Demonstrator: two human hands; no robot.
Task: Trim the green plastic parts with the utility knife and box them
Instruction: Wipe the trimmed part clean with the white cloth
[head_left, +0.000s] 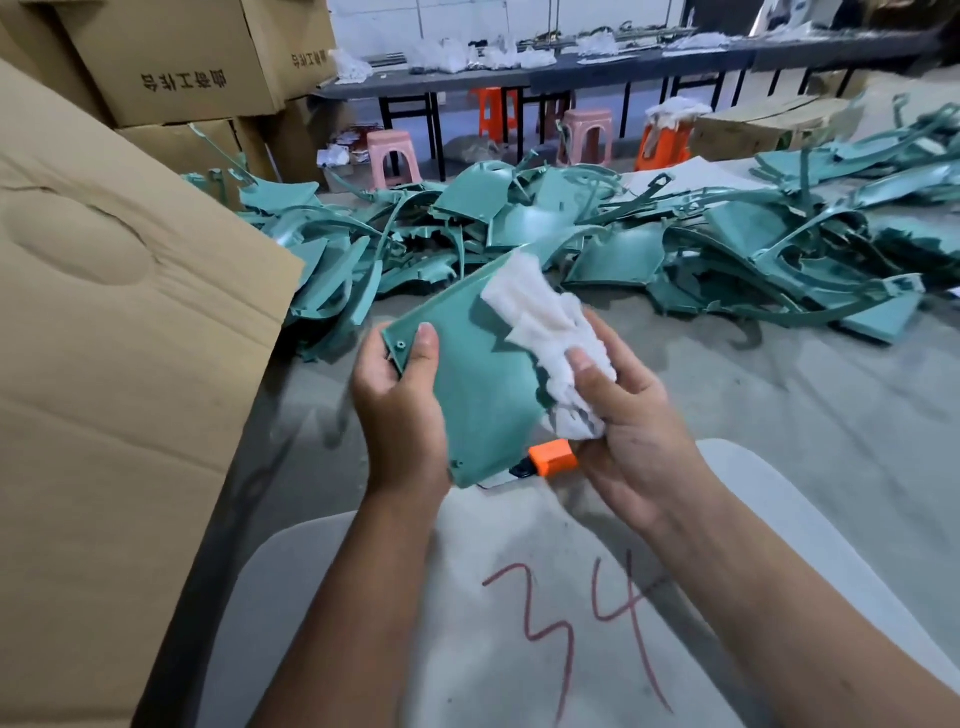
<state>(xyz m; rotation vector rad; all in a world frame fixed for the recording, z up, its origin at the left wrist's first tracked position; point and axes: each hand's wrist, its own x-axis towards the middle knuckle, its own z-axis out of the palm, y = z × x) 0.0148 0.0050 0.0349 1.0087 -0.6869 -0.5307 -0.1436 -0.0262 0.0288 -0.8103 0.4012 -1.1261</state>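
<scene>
A flat green plastic panel (480, 379) is held up in front of me. My left hand (400, 410) grips its left edge, thumb on the face near a corner hole. My right hand (631, 426) holds a white rag (545, 332) against the panel's right side, thumb pressed on the cloth. An orange utility knife (553, 458) pokes out below the panel, at the base of my right hand; its blade end is hidden behind the panel. A big pile of green plastic parts (597, 234) lies on the floor ahead.
A large open cardboard box flap (119, 322) stands at my left, with stacked cartons (171, 62) behind it. Pink and orange stools (395, 156) and a long dark table (571, 73) are at the back. The grey floor bears a red "34" (576, 618).
</scene>
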